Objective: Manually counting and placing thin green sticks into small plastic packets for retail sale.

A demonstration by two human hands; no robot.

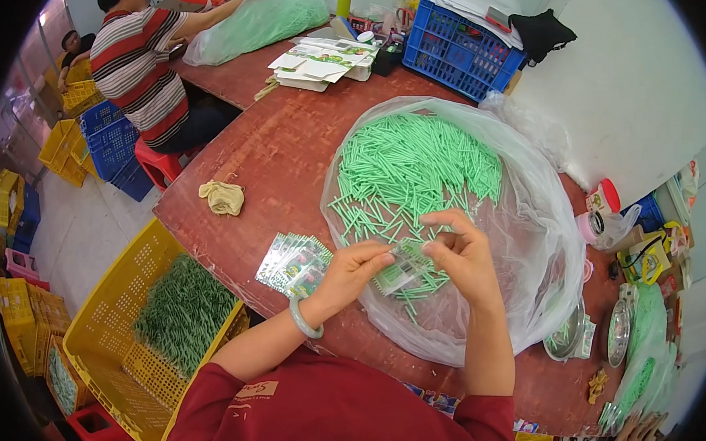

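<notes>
Between thumb and fingers my left hand [355, 269] grips a small clear plastic packet [400, 269] with green print. My right hand [463, 251] is at the packet's upper right corner, thumb and forefinger curled apart; whether it pinches anything there I cannot tell. Beneath both hands lies a large clear plastic bag [533, 256], spread wide, with a heap of short light-green plastic sticks [417, 158] on it. A fanned stack of printed packets [296, 262] rests on the red table [259, 160], left of my left hand.
At the table's left edge stands a yellow plastic crate [111, 303] holding many dark-green packets. A crumpled cloth [222, 198] lies nearby. Flat cartons [323, 61] and a blue crate [463, 48] are at the back. A person [142, 56] sits at far left. Metal bowls [566, 333] stand right.
</notes>
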